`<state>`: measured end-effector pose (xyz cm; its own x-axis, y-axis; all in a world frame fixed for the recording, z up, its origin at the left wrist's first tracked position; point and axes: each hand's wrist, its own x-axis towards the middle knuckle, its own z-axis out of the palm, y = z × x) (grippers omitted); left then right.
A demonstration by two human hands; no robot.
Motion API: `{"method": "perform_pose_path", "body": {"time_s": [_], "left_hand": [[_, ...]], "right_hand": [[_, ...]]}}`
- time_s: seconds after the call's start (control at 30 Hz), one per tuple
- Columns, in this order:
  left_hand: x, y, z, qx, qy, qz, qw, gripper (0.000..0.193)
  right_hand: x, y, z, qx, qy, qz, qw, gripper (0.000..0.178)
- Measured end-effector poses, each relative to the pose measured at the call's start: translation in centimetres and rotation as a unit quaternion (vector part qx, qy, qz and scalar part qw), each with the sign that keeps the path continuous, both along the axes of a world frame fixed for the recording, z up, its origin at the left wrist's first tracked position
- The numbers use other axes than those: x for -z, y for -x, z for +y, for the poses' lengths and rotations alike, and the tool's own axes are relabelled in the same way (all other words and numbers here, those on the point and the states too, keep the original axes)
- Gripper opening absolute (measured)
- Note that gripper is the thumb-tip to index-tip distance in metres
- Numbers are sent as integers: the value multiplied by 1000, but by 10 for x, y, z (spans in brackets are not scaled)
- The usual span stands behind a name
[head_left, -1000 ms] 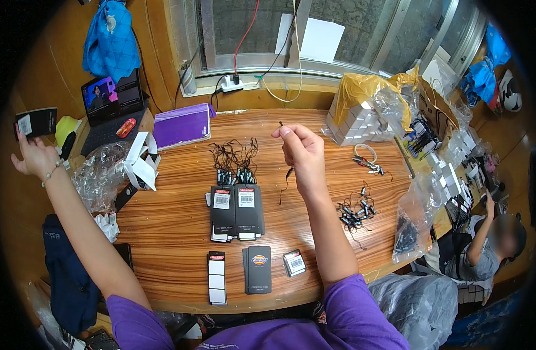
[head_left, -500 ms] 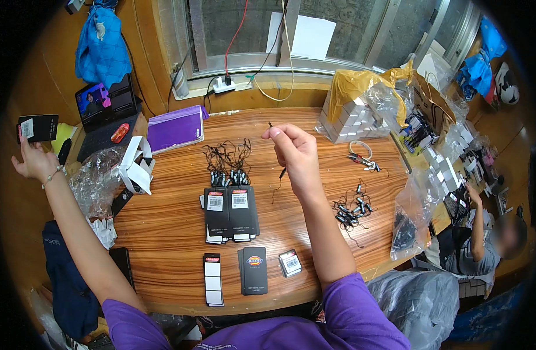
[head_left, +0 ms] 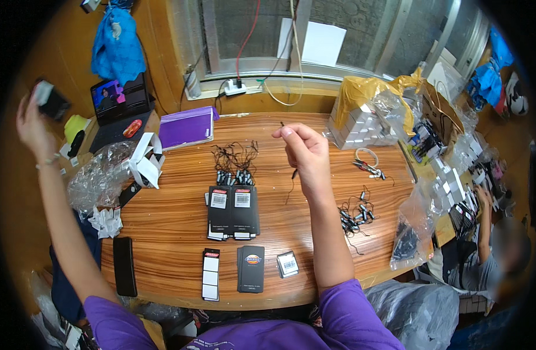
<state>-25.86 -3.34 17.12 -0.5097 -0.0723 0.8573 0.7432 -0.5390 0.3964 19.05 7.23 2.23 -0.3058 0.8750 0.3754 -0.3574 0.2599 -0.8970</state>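
My left hand [head_left: 36, 129] is raised at the far left, slightly blurred, with a black hang tag [head_left: 53, 104] bearing a white label at its fingertips. Over the middle of the table, my right hand [head_left: 306, 153] pinches a thin black hang-tag string [head_left: 291, 188] between thumb and finger; its tail dangles below the palm. Left of that hand lie black hang tags [head_left: 233, 213] in side-by-side stacks, their black cords [head_left: 236, 156] bunched above them. Nearer me are a strip of white labels on a black tag [head_left: 210, 275], more black tags [head_left: 251, 269] and small barcode cards [head_left: 288, 264].
Loose strings [head_left: 356, 217] and cutters [head_left: 368, 169] lie on the right. White boxes [head_left: 364, 127] under yellow tape stand behind. A purple notebook [head_left: 186, 128], laptop [head_left: 119, 105], opened white box [head_left: 146, 162] and black phone-like slab [head_left: 125, 267] are left. Another person [head_left: 489, 251] sits right.
My left hand has lifted with the tag, which has swung out and tilted. The right hand keeps its pinch on the string. My view has shifted a little, showing the black slab more fully.
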Motion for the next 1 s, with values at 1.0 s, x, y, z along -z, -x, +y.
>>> {"method": "perform_pose_path", "body": {"time_s": [1.0], "left_hand": [[161, -267, 31, 403, 365, -38, 838, 19]], "right_hand": [[16, 40, -28, 164, -236, -252, 924, 12]]}}
